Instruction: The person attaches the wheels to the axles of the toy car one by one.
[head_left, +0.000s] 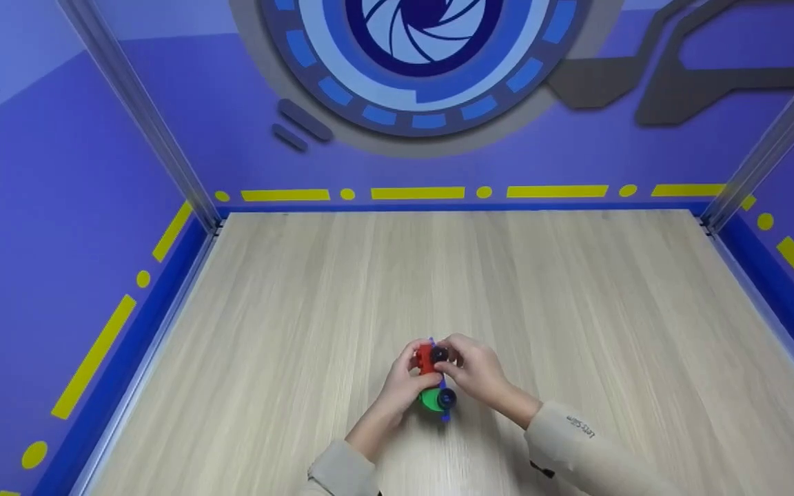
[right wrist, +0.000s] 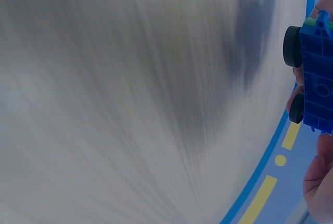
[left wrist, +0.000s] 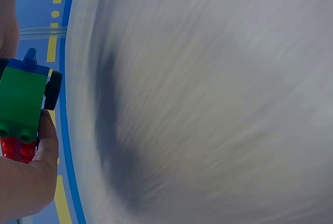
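A toy block car is held on its side just above the table, near the front middle. It has a blue wheeled base (right wrist: 318,78), black wheels (head_left: 446,397), a green block (left wrist: 21,96) and a red brick (head_left: 426,358). My left hand (head_left: 400,386) grips the car around the red brick, thumb across its near side. From the right, my right hand (head_left: 478,368) has its thumb and forefinger at the far wheel, pinching the car there. In the right wrist view the base's underside faces the camera. The red brick is partly hidden by the left fingers.
A wood-grain table (head_left: 314,289) spreads around the hands. Blue-purple panels (head_left: 342,169) with yellow dashes stand at its back and sides. Metal posts (head_left: 156,117) rise at the back corners.
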{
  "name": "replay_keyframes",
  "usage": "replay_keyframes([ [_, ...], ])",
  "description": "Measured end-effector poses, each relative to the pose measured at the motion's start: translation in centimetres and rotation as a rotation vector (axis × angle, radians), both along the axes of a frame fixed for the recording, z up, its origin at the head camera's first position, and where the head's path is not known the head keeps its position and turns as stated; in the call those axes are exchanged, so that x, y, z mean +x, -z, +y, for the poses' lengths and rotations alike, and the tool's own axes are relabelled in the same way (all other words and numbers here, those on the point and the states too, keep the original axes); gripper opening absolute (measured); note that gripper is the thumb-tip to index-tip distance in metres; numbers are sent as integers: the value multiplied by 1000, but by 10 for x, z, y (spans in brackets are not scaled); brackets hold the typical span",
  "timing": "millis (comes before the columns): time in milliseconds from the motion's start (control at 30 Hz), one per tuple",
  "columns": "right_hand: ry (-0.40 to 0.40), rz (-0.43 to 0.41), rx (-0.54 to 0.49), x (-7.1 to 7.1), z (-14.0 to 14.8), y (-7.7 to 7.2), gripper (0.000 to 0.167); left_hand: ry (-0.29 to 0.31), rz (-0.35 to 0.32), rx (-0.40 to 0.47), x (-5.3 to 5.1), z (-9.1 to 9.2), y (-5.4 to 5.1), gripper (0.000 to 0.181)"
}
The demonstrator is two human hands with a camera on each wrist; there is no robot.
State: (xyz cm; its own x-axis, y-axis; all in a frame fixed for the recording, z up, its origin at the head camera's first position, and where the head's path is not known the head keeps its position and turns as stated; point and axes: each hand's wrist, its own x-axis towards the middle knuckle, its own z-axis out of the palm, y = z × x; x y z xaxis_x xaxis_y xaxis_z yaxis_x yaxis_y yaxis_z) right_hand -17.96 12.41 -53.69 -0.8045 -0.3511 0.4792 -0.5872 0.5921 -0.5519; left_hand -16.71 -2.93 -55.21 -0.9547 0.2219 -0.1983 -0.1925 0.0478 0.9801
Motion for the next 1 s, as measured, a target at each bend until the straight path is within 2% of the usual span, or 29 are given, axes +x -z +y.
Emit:
replay_keyframes([
  [200,11,32,11,1,1,1,21,8,0,8,0,0,-3,54],
  [433,22,143,28,1,1,4,22,48,31,15,8,-2,-26,53],
  [600,25,211,24,-1,1,7,23,69,76,45,10,-3,-30,52],
  [800,45,190,22,0,0,5,22,76,95,10,9,-3,-28,50],
  [1000,55,157,11,0,0,3,20,78,111,-18,0,-3,-7,52],
])
